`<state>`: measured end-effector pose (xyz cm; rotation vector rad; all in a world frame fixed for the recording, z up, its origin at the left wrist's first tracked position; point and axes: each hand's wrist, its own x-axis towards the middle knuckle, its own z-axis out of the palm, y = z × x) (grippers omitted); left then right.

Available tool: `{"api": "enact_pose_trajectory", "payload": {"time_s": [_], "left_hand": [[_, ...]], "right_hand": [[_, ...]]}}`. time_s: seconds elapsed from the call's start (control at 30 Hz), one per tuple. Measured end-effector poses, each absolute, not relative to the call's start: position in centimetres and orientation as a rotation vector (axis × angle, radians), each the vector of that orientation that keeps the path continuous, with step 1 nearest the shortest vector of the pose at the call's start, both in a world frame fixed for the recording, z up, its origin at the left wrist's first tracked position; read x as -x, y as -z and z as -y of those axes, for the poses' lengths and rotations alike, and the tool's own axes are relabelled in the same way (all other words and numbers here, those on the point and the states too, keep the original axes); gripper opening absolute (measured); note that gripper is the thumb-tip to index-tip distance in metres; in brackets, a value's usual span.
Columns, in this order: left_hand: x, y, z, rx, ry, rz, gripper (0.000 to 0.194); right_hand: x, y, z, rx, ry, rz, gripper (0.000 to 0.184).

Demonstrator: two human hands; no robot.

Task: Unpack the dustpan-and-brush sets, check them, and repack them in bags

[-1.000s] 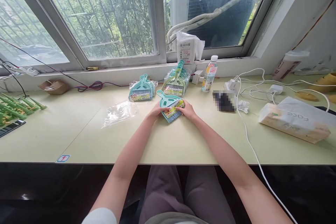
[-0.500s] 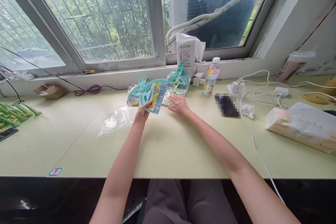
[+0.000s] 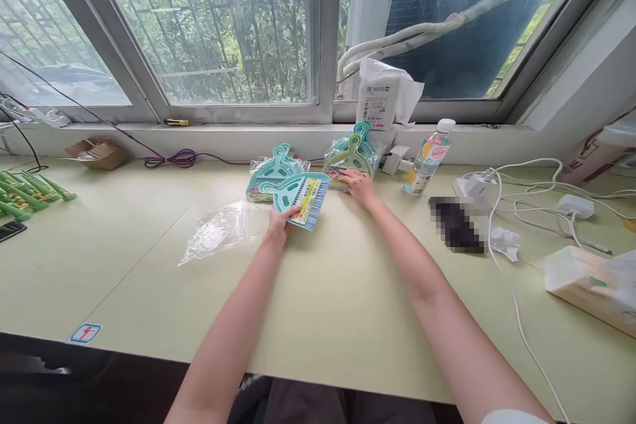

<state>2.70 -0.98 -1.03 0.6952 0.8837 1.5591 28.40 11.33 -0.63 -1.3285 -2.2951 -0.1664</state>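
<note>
My left hand (image 3: 279,224) is closed on a small teal dustpan-and-brush set (image 3: 303,200) with blue bristles and a yellow label, raised above the table and tilted to the right. Behind it, a stack of similar teal dustpan sets (image 3: 278,164) in clear wrap lies against the wall. My right hand (image 3: 362,188) lies with fingers stretched out on the front of a yellow-green dustpan set (image 3: 355,158). That set rests on another pile of teal dustpan sets (image 3: 365,134), also in clear wrap. The undersides of my right fingers are hidden.
A crumpled clear plastic bag (image 3: 213,235) lies left of my left arm. Right of the piles stand a small white box (image 3: 395,160) and a drink bottle (image 3: 430,158). Farther right are white cables (image 3: 539,162), a blurred dark object (image 3: 454,224) and a tissue pack (image 3: 586,281).
The yellow-green set has shifted back, higher onto the right pile, with my right hand following it. My left hand has lowered and turned the held set slightly. The camera view has shifted.
</note>
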Motion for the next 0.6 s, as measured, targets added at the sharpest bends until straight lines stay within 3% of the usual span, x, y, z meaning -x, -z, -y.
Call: {"api": "enact_pose_trajectory", "payload": {"time_s": [0.33, 0.6], "left_hand": [[-3.5, 1.4, 0.6, -0.791, -1.508, -0.926, 0.076], [-3.5, 1.6, 0.4, -0.824, -1.495, -0.885, 0.075]], "right_hand": [[-27.4, 2.1, -16.5, 1.723, 0.606, 2.048, 0.042], [-28.3, 2.4, -14.2, 1.590, 0.375, 2.012, 0.032]]}}
